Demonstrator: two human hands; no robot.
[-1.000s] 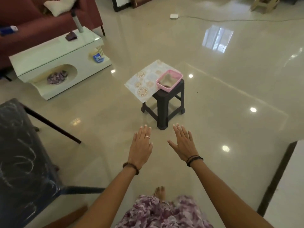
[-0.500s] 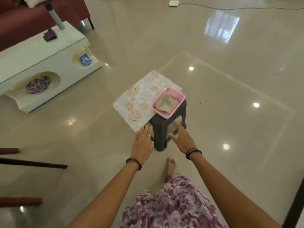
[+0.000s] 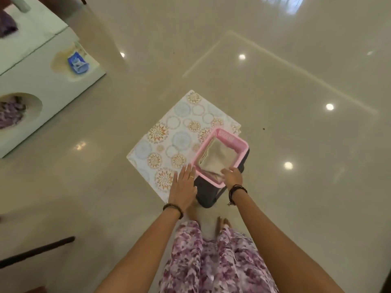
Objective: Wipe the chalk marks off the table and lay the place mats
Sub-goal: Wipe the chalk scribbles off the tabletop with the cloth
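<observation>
Two hands at dark plastic stool [image 3: 208, 194]: right hand [image 3: 232, 176] pinches folded beige cloth [image 3: 215, 158] in pink basket [image 3: 237, 142]; left hand [image 3: 183, 190] flat, fingers straight, over floral rectangular place mats [image 3: 169, 142], long axis running away-right.

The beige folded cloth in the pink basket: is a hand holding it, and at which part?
The right hand grips the beige folded cloth at its near corner, inside the pink plastic basket. The left hand holds nothing.

The right hand [image 3: 232, 176] hides its own fingertips; the basket [image 3: 241, 144] covers the stool [image 3: 208, 195] top.
</observation>
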